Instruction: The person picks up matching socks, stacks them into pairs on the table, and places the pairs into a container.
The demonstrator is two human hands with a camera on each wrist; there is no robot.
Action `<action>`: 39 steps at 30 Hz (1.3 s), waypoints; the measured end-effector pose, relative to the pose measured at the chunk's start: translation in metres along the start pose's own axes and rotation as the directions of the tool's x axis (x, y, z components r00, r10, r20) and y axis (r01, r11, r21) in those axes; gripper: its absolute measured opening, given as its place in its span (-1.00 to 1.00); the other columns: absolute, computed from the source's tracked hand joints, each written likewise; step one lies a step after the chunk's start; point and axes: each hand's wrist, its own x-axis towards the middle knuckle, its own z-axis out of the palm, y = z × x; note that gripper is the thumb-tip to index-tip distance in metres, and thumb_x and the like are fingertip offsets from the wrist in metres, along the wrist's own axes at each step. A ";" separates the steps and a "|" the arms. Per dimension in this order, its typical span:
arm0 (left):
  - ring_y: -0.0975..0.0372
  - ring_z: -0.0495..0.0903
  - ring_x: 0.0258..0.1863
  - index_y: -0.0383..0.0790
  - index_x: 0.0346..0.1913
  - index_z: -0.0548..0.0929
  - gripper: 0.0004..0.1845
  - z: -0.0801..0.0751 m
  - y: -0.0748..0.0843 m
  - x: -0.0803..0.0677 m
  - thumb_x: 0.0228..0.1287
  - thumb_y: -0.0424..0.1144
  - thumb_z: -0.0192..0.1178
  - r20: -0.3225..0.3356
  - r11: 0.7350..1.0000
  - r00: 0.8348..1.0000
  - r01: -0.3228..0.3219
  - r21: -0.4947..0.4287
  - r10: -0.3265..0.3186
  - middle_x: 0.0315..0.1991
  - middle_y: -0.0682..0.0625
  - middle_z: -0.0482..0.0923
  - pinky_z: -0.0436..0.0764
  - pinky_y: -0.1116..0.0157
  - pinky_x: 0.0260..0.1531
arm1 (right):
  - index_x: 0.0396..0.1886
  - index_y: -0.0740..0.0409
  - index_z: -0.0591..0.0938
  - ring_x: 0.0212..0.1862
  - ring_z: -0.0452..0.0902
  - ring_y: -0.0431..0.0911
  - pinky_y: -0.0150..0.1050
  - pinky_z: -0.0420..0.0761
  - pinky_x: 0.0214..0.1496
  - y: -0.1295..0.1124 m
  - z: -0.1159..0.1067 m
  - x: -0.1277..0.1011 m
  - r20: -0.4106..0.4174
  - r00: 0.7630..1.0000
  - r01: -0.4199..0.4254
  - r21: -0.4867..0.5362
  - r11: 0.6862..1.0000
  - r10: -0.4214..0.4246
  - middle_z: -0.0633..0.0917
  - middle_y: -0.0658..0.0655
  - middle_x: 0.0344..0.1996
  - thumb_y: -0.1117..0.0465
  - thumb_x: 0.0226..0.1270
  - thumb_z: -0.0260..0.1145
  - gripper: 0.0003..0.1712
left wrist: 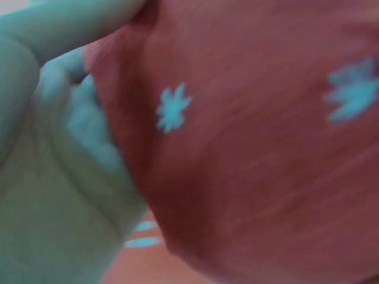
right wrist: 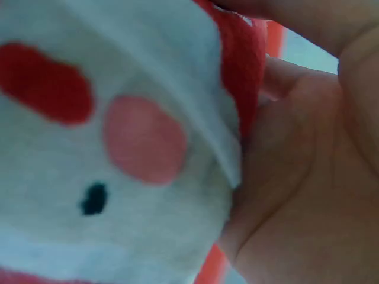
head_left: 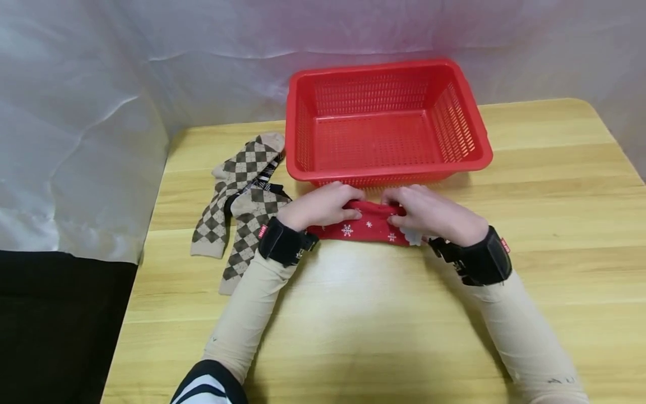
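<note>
Both hands hold a red sock (head_left: pixel 370 225) with white snowflakes, stretched sideways in front of the basket. My left hand (head_left: pixel 325 206) pinches its upper edge between thumb and fingers. About a hand's width to the right, my right hand (head_left: pixel 431 212) grips the same edge. Close up in the left wrist view, the red cloth (left wrist: pixel 249 171) covers part of the fingers. A white face patch (right wrist: pixel 148 225) with a pink spot and a red spot fills much of the right wrist view, beside the palm. The lower part of the sock seems to lie near the tabletop.
A red plastic basket (head_left: pixel 388 174) stands right behind the hands. Left of it lie brown-and-beige argyle socks (head_left: pixel 214 216), partly over a black-and-white patterned piece (head_left: pixel 263 177). The wooden table (head_left: pixel 555 235) extends to both sides, with a grey curtain (head_left: pixel 212 84) behind.
</note>
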 end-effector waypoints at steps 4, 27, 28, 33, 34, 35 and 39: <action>0.21 0.46 -0.30 -0.20 -0.10 0.59 -0.85 -0.021 0.010 -0.014 0.38 -0.21 0.19 0.052 1.000 0.998 -0.028 0.011 0.027 -0.35 0.00 0.47 0.43 0.33 -0.18 | -0.17 0.14 0.55 -0.60 0.41 -0.20 -0.35 0.46 -0.52 -0.011 -0.016 -0.010 -0.012 0.999 0.043 -0.018 0.999 -0.044 0.56 0.06 -0.53 0.24 0.30 0.37 -0.81; 0.13 0.40 -0.01 -0.06 0.16 0.44 -0.59 -0.184 0.001 0.059 0.23 -0.34 0.07 0.215 0.857 0.847 0.413 0.308 -0.485 0.00 -0.01 0.36 0.54 0.26 -0.16 | -0.16 0.24 0.56 -0.33 0.42 -0.15 -0.32 0.49 -0.37 0.017 -0.175 0.102 0.272 0.944 -0.114 -0.256 0.960 0.184 0.52 0.06 -0.35 0.21 0.44 0.08 -0.80; 0.13 0.39 -0.03 -0.06 0.11 0.44 -0.62 -0.183 -0.001 0.062 0.21 -0.33 0.08 0.205 0.848 0.844 0.421 0.321 -0.496 -0.03 -0.01 0.36 0.53 0.27 -0.18 | -0.23 0.22 0.55 -0.37 0.42 -0.17 -0.33 0.47 -0.38 0.023 -0.176 0.108 0.287 0.936 -0.136 -0.233 0.963 0.202 0.51 0.03 -0.40 0.23 0.42 0.07 -0.83; 0.15 0.39 -0.10 0.00 -0.01 0.49 -0.68 -0.175 -0.004 0.064 0.14 -0.28 0.12 0.050 0.802 0.855 0.461 0.380 -0.516 -0.10 0.01 0.42 0.46 0.27 -0.26 | -0.37 0.13 0.53 -0.45 0.47 -0.20 -0.32 0.53 -0.33 0.045 -0.174 0.130 0.348 0.879 -0.322 -0.066 0.944 0.324 0.51 -0.06 -0.54 0.25 0.37 0.08 -0.87; 0.15 0.40 -0.12 -0.01 -0.05 0.51 -0.71 -0.172 -0.004 0.063 0.14 -0.28 0.11 0.025 0.797 0.863 0.454 0.398 -0.504 -0.12 0.01 0.45 0.45 0.26 -0.27 | -0.35 0.13 0.54 -0.45 0.50 -0.20 -0.31 0.56 -0.32 0.049 -0.172 0.134 0.360 0.866 -0.361 -0.032 0.932 0.348 0.54 -0.05 -0.53 0.24 0.36 0.09 -0.87; 0.15 0.42 -0.14 -0.02 -0.08 0.53 -0.74 -0.168 -0.004 0.063 0.14 -0.27 0.12 -0.004 0.794 0.868 0.457 0.400 -0.497 -0.14 0.01 0.48 0.45 0.25 -0.26 | -0.33 0.14 0.56 -0.44 0.52 -0.19 -0.31 0.58 -0.29 0.053 -0.170 0.137 0.373 0.853 -0.391 -0.008 0.920 0.366 0.57 -0.04 -0.52 0.23 0.36 0.09 -0.87; 0.16 0.47 -0.17 -0.04 -0.12 0.56 -0.79 -0.152 -0.005 0.061 0.15 -0.25 0.21 -0.065 0.793 0.840 0.533 0.295 -0.539 -0.22 0.01 0.50 0.53 0.28 -0.18 | 0.03 0.14 0.49 -0.23 0.56 -0.11 -0.27 0.63 -0.14 0.051 -0.157 0.136 0.381 0.792 -0.544 0.083 0.835 0.478 0.59 0.06 -0.20 0.17 0.32 0.15 -0.69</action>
